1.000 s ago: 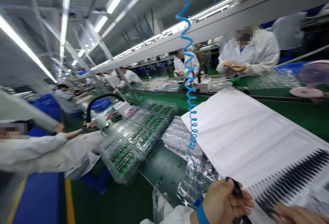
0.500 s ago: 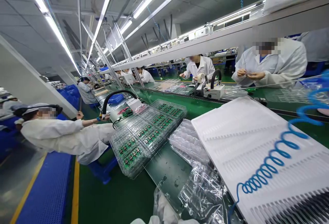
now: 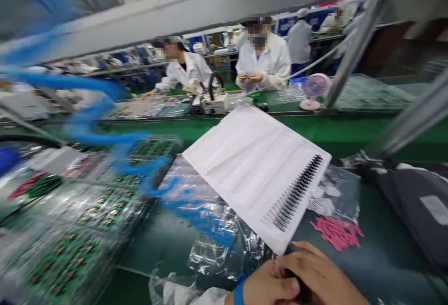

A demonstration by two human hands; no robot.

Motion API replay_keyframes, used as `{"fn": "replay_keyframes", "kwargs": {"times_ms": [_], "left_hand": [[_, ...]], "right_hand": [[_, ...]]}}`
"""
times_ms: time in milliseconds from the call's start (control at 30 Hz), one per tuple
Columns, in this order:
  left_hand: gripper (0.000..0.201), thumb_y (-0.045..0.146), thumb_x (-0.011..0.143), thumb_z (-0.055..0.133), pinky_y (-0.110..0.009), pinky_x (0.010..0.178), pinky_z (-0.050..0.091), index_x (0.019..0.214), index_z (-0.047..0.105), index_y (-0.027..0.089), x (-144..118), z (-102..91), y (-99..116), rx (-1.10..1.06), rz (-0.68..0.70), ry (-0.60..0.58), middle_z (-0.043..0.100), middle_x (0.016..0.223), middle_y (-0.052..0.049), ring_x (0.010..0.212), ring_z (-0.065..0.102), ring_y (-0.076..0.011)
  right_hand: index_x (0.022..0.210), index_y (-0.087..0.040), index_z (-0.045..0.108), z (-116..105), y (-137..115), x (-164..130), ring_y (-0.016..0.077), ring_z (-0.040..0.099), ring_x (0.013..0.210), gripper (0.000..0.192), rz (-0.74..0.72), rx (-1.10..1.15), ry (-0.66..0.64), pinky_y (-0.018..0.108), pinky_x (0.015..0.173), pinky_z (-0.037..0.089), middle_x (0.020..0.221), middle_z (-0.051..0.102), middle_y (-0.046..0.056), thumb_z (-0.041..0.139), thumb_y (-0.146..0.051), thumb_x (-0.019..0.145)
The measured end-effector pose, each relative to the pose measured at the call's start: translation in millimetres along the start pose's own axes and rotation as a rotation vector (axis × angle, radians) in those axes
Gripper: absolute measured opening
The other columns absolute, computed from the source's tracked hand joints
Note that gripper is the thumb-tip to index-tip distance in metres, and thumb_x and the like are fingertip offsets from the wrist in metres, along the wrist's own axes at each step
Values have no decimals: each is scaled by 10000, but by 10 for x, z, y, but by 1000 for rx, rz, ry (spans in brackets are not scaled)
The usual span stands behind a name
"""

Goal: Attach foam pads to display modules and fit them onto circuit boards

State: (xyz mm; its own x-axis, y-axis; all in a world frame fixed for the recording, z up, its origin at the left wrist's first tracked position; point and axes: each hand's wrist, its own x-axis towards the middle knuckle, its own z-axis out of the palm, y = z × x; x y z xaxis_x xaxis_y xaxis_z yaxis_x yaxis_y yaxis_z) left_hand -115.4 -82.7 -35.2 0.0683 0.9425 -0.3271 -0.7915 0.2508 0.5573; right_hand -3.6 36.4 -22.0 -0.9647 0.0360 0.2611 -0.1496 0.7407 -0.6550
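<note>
At the bottom edge, my left hand (image 3: pixel 268 281), with a blue band (image 3: pixel 238 293) round its wrist, is closed. Pressed against it, my right hand (image 3: pixel 320 270) is closed too. Between them shows part of a black object (image 3: pixel 301 286); its kind is mostly hidden by the fingers. Just beyond the hands lies a white slotted tray (image 3: pixel 241 155), tilted to the view, with a row of slim black parts (image 3: pixel 297 195) along its right side. Crumpled clear plastic bags (image 3: pixel 210 253) lie left of my hands. A blurred blue coiled cord (image 3: pixel 136 169) crosses the view at left.
Clear trays of green circuit boards (image 3: pixel 66 263) stand at left. Pink pieces (image 3: pixel 338 233) lie right of the white tray, beside a bag of white parts (image 3: pixel 332 193). A dark grey item (image 3: pixel 416 207) is at far right. Co-workers (image 3: pixel 264 57) sit across the green line.
My view has swung right and down. Both hands have come into view at the bottom, together around a black object. The pink pieces and the tray's black parts now show fully.
</note>
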Motion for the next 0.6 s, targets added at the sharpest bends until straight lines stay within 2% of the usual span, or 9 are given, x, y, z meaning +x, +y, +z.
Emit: {"fn": "replay_keyframes", "kwargs": {"times_ms": [33, 100, 167, 200, 267, 367, 600], "left_hand": [[480, 475, 506, 789, -275, 695, 464, 818, 695, 123, -24, 4, 12, -21, -22, -4, 682, 679, -58, 675, 648, -168], [410, 401, 543, 794, -246, 662, 463, 807, 693, 104, -82, 12, 69, -42, -15, 48, 682, 680, -64, 642, 637, -141], [339, 343, 580, 785, -242, 677, 467, 797, 691, 101, -137, 18, 164, -17, 60, 159, 693, 715, -79, 674, 634, -140], [306, 322, 597, 778, -250, 704, 471, 798, 693, 107, -158, 18, 220, 3, 114, 221, 699, 742, -81, 710, 636, -147], [252, 283, 615, 769, -275, 775, 477, 801, 701, 127, -185, 8, 329, 24, 201, 339, 707, 781, -69, 776, 637, -160], [250, 256, 605, 778, -304, 846, 480, 826, 716, 157, -198, -26, 440, 7, 249, 470, 721, 819, -54, 840, 644, -176], [254, 266, 611, 773, -360, 938, 468, 846, 724, 181, -224, -3, 494, 82, 298, 609, 737, 877, -55, 932, 645, -221]], "right_hand": [[1181, -261, 523, -41, -29, 14, 199, 645, 882, 451, 55, 67, 5, 312, 865, 494, 982, 683, 38, 646, -359, 758], [1135, -236, 535, -67, -15, 46, 207, 616, 940, 404, 243, 119, 119, 302, 813, 507, 1042, 647, 64, 626, -385, 771], [1014, -219, 567, -28, 65, 83, 198, 603, 897, 213, 412, 54, 227, 305, 751, 503, 976, 635, 59, 559, -306, 821], [930, -216, 580, 9, 114, 109, 191, 596, 844, 115, 451, -25, 270, 311, 723, 491, 902, 630, 46, 532, -253, 833], [795, -214, 586, 96, 203, 183, 184, 566, 764, 51, 465, -210, 299, 316, 683, 452, 786, 600, 22, 549, -184, 812], [710, -209, 590, 214, 277, 316, 196, 532, 740, 79, 465, -400, 331, 341, 698, 395, 735, 577, 15, 613, -153, 760], [624, -179, 591, 389, 319, 501, 210, 499, 731, 163, 440, -466, 355, 405, 784, 318, 685, 571, 42, 576, -89, 760]]}}
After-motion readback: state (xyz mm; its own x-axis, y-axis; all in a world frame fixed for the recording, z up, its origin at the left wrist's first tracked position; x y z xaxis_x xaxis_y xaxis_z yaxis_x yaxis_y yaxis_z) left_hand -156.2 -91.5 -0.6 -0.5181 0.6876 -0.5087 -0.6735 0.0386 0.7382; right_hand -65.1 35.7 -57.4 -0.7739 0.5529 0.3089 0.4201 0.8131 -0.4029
